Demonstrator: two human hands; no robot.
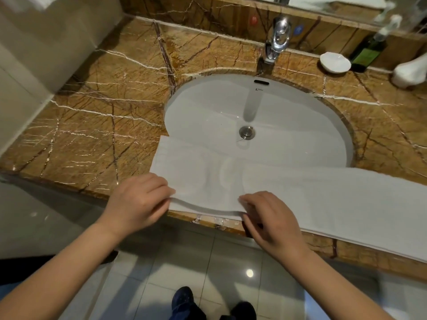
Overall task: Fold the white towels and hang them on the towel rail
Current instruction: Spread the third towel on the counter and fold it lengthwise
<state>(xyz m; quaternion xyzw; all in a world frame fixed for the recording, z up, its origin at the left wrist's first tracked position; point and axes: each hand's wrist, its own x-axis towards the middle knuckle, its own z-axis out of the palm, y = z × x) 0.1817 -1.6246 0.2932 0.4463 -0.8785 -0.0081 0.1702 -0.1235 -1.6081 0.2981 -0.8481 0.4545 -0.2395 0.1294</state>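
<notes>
A long white towel [323, 199] lies folded lengthwise along the front of the brown marble counter [104, 125], covering the near rim of the white sink [265, 116] and running off to the right. My left hand [138, 202] pinches the towel's near edge at its left end. A short way to the right, my right hand [270, 218] grips the same near edge where it overhangs the counter front. No towel rail is in view.
A chrome tap [278, 38] stands behind the sink. At the back right are a white soap dish [335, 62], a dark green bottle [367, 54] and a white object [410, 71]. A wall borders the counter on the left. Grey floor tiles and my shoes lie below.
</notes>
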